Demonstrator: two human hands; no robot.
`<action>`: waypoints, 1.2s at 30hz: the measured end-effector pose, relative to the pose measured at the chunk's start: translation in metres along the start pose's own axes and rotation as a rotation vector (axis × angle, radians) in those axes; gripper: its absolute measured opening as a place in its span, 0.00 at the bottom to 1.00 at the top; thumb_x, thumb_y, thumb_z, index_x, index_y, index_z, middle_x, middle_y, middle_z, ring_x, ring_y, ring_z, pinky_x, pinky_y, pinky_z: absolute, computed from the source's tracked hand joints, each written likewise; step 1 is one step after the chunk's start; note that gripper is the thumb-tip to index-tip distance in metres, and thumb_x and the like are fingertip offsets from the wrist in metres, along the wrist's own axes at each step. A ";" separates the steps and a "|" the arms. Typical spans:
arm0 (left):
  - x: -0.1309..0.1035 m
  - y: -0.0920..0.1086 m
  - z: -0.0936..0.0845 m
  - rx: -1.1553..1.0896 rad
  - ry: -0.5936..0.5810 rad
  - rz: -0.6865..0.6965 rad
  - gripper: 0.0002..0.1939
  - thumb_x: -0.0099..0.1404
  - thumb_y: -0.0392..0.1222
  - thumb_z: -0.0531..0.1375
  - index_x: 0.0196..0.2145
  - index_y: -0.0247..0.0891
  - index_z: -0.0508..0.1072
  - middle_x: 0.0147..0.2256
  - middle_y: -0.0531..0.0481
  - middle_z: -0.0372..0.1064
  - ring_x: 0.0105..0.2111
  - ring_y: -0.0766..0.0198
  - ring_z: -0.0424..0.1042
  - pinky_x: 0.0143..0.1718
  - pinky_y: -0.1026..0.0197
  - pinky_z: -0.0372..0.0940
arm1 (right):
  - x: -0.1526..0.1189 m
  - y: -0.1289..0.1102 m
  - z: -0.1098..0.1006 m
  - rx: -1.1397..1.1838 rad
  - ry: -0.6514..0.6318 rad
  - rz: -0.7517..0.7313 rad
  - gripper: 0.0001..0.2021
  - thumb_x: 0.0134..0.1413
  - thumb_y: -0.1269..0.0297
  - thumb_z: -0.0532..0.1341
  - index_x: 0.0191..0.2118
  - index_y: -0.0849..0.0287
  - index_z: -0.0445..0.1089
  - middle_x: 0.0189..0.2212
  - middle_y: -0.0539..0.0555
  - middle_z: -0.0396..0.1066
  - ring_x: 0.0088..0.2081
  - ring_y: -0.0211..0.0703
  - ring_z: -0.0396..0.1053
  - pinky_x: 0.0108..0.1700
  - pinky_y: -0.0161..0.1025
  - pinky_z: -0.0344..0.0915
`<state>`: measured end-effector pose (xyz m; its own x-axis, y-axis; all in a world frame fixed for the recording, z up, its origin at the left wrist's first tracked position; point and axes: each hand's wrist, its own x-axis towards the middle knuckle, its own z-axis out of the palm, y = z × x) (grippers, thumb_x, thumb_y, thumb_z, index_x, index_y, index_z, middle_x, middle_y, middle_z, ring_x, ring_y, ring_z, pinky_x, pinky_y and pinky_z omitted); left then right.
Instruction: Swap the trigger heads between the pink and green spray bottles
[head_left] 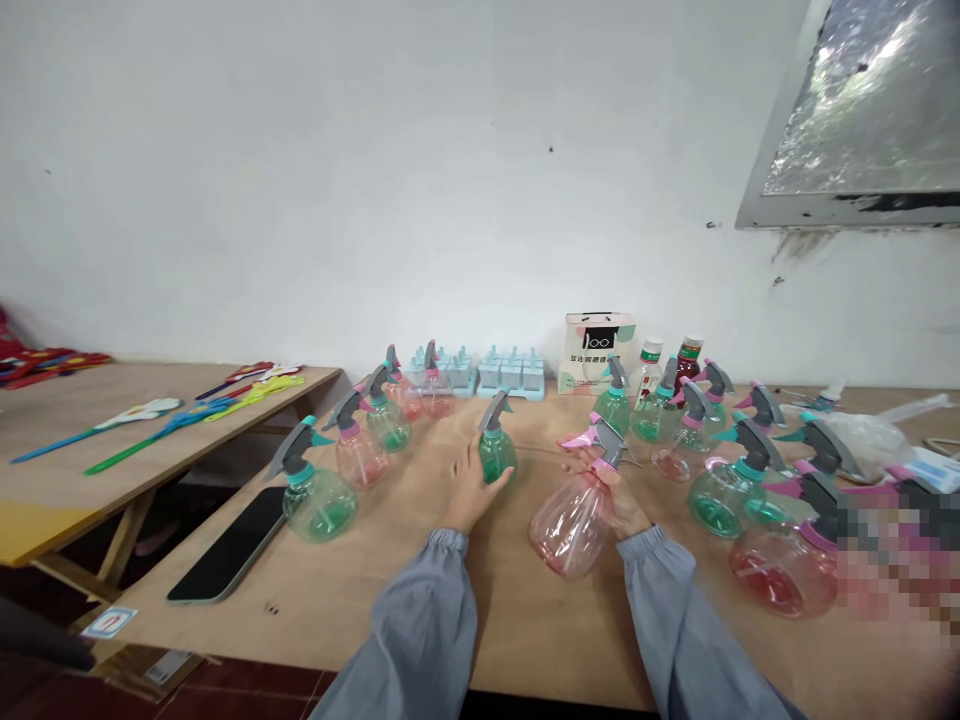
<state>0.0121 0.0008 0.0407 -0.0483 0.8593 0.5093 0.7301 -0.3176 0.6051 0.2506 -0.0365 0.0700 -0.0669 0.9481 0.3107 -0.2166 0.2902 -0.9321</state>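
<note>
Near the middle of the table, my left hand (472, 487) is wrapped round the lower body of a small green spray bottle (495, 452), which stands upright. My right hand (621, 500) grips a clear pink spray bottle (571, 525) near its neck, just below the grey and pink trigger head. That bottle is tilted, its base toward me and to the left. Part of the right hand's fingers is hidden behind the neck. To the left stands a group of pink and green spray bottles, the nearest a green one (321, 503). Several more stand on the right, among them a pink one (784, 568).
A black phone (229, 545) lies at the table's left edge. Along the wall are light blue ice-pop moulds (511, 376), a paper bag (574, 370) and two capped bottles. A plastic bag (862, 440) lies far right. Flower-shaped crafts (161, 430) lie on the left table.
</note>
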 end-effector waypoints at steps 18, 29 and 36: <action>-0.001 0.003 -0.003 0.029 -0.037 -0.021 0.42 0.62 0.54 0.62 0.67 0.38 0.50 0.61 0.34 0.60 0.63 0.45 0.59 0.62 0.43 0.53 | 0.007 0.009 -0.001 0.243 0.255 -0.022 0.25 0.35 0.49 0.72 0.42 0.52 0.74 0.33 0.51 0.78 0.40 0.49 0.75 0.44 0.45 0.73; -0.001 0.004 -0.004 -0.006 -0.042 -0.018 0.42 0.61 0.54 0.62 0.67 0.40 0.50 0.61 0.35 0.60 0.63 0.44 0.59 0.62 0.42 0.52 | 0.008 0.010 -0.001 0.154 0.361 -0.096 0.26 0.36 0.45 0.73 0.42 0.53 0.74 0.35 0.52 0.77 0.38 0.48 0.76 0.44 0.47 0.74; -0.001 0.006 -0.006 0.003 -0.052 -0.048 0.43 0.61 0.54 0.62 0.67 0.38 0.50 0.62 0.34 0.59 0.64 0.44 0.58 0.62 0.42 0.53 | 0.014 -0.006 -0.028 -0.042 0.397 -0.244 0.23 0.50 0.43 0.66 0.44 0.56 0.72 0.42 0.58 0.78 0.47 0.51 0.75 0.54 0.52 0.69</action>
<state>0.0130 -0.0044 0.0476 -0.0478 0.8932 0.4471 0.7298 -0.2744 0.6262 0.2784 -0.0215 0.0752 0.3610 0.8255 0.4337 -0.1397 0.5077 -0.8501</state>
